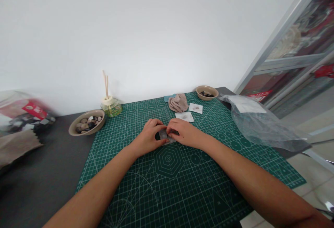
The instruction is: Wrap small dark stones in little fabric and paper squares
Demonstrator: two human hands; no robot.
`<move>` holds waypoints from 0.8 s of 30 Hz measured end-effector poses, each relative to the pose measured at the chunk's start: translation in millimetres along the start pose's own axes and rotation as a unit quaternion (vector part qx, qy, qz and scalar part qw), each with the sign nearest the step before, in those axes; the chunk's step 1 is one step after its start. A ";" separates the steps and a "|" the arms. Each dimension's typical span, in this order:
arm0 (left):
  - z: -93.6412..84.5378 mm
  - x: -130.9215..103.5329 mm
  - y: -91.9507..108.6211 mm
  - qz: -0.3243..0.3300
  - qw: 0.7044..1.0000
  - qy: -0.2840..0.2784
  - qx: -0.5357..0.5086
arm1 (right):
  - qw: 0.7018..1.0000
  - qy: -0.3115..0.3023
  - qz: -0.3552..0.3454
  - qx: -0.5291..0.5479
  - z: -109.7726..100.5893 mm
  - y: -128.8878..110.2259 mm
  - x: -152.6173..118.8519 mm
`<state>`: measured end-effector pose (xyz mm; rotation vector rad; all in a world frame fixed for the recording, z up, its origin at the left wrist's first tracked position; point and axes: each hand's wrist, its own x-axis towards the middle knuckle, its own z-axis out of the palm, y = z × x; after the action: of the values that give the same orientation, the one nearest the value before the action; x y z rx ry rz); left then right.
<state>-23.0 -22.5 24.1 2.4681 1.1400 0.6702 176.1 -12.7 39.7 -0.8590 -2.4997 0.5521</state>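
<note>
My left hand (150,137) rests on the green cutting mat (135,175) near its middle, thumb and fingers curved round the left side of a small greyish, translucent piece (164,135). From the right, my right hand (184,133) pinches at the same piece with thumb and forefinger. The piece lies flat on the mat, partly hidden by my fingers. Just beyond my hands are two white cards, one nearer (184,116) and one farther right (195,108), each with a faint grey mark. A crumpled beige cloth (178,103) sits behind them.
A bowl of stones (87,123) and a reed diffuser (111,107) stand at the left. Another bowl (207,92) with dark stones is at the back right. A clear plastic bag (257,123) covers the mat's right edge. Far left are a bag of stones (28,116) and brown paper (18,147).
</note>
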 end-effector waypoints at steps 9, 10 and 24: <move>1.0 0.1 -1.8 0.007 1.000 0.004 0.002 | 1.000 -0.003 -0.003 0.002 0.3 -0.7 -0.2; 1.0 0.2 -1.8 0.007 1.000 0.005 0.003 | 1.000 -0.001 -0.004 0.000 0.5 -0.3 -0.1; 0.5 0.3 -1.4 -0.001 1.000 -0.002 0.004 | 1.000 0.001 0.012 -0.016 -1.9 -0.2 -1.3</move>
<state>-23.4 -21.5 23.1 2.4741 1.1442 0.6605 177.9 -13.3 41.1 -0.9021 -2.5059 0.5213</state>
